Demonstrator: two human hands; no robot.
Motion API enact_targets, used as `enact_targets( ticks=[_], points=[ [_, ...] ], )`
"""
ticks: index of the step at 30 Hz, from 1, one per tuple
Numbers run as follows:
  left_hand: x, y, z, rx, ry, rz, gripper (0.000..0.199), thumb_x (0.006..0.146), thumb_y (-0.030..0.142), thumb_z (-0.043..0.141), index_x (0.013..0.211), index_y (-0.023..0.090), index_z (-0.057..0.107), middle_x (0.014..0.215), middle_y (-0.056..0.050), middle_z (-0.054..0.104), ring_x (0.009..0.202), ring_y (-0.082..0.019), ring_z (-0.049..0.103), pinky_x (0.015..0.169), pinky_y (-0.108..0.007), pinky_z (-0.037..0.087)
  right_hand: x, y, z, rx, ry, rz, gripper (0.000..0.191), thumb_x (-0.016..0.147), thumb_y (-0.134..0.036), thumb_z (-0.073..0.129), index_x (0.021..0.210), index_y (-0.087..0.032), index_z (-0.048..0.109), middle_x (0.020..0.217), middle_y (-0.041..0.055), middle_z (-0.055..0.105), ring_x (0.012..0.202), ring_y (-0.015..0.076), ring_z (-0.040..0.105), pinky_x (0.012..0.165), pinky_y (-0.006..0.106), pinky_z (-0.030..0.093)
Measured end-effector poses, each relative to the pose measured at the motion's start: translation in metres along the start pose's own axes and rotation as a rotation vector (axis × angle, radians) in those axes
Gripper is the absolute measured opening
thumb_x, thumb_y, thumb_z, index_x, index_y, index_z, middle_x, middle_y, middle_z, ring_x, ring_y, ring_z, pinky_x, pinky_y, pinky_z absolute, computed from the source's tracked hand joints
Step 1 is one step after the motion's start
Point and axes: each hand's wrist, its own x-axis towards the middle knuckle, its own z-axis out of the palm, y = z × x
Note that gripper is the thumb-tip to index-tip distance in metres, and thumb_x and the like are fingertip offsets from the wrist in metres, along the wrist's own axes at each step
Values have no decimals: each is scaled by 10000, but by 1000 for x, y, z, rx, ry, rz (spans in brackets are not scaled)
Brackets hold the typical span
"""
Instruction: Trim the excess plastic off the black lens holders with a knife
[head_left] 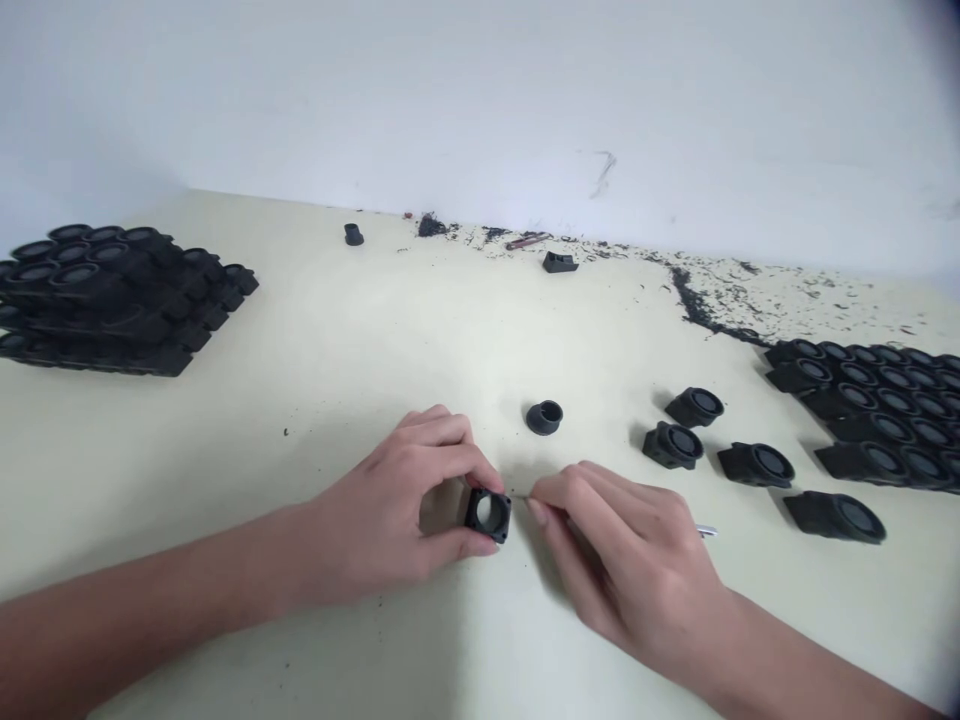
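Between thumb and fingertips, my left hand (427,490) grips a small black square plastic part (480,525) with a round hole through it, held on edge just above the table. Pinched like a pen in my right hand (630,550) is a thin tool; its silvery end (706,530) shows behind the hand, and its narrow tip points at the part, a short gap away. Most of the tool is hidden, so its kind is unclear. A black flared ring (544,417) stands on the table beyond both hands.
Black round-topped parts are stacked at left (112,290) and laid in rows at right (892,410). Several loose ones (757,464) lie near my right hand. Black shavings (697,300), a reddish stick (529,241) and a small black block (559,262) lie along the wall.
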Motion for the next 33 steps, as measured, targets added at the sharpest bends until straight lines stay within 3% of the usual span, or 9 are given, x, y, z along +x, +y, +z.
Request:
enact_targets(
  ticks=[3,7,11,15,18,22,26,30,33],
  points=[
    [0,0,0,-13,-3,-5,246,804,309,762,1011,220,663,932,0,577,954,-156,499,911,-314,385,-1,0,0,33,-43,-84,141,856,-19,575,911,-145,544,674,8,473,607,116,347,544,280,270],
    [-1,0,0,1,-4,-17,247,797,310,766,1008,226,670,924,-12,582,943,-168,501,884,-317,403,-1,1,1,-18,-3,14,102,880,-49,577,921,-141,556,680,8,470,609,110,360,545,278,274],
    [-2,0,0,-8,7,-10,235,803,312,760,999,219,670,922,-17,580,943,-169,504,879,-317,406,-1,1,0,21,-49,-94,129,859,-24,567,884,-148,538,677,13,477,615,118,352,547,279,276],
    [-2,0,1,-9,0,-20,254,791,306,774,1007,224,669,918,-8,574,943,-162,499,877,-308,403,0,0,0,-15,-13,-17,119,873,-39,576,929,-141,547,679,8,471,609,112,353,542,277,271],
    [-1,-1,2,-12,6,-5,244,794,294,770,1002,220,667,916,-2,570,941,-154,499,879,-303,399,0,1,1,30,-56,-104,153,843,-9,579,894,-146,532,686,15,484,615,119,345,547,281,274],
    [-2,-1,2,-5,2,-12,254,797,316,770,1012,228,668,914,-6,568,942,-161,498,885,-311,400,0,1,2,-24,-3,-16,132,866,-30,580,935,-138,551,684,8,469,611,111,349,542,277,267],
    [-2,-2,1,-7,3,-8,247,800,329,766,1000,221,668,916,-14,578,942,-170,503,894,-323,405,0,1,1,0,-34,-88,149,847,-12,578,908,-144,544,680,13,476,609,118,342,544,283,266],
    [-2,-2,1,-5,7,2,264,793,331,775,1013,229,671,914,-5,581,942,-163,506,915,-324,403,0,1,0,-47,16,9,124,867,-36,588,937,-136,562,678,9,469,606,108,357,538,276,268],
    [-2,-2,1,-10,12,1,256,791,318,777,1005,222,673,917,-4,582,941,-159,509,910,-319,405,0,0,0,-2,-15,-86,154,845,-19,593,932,-141,558,675,12,476,607,117,342,543,279,269]
  ],
)
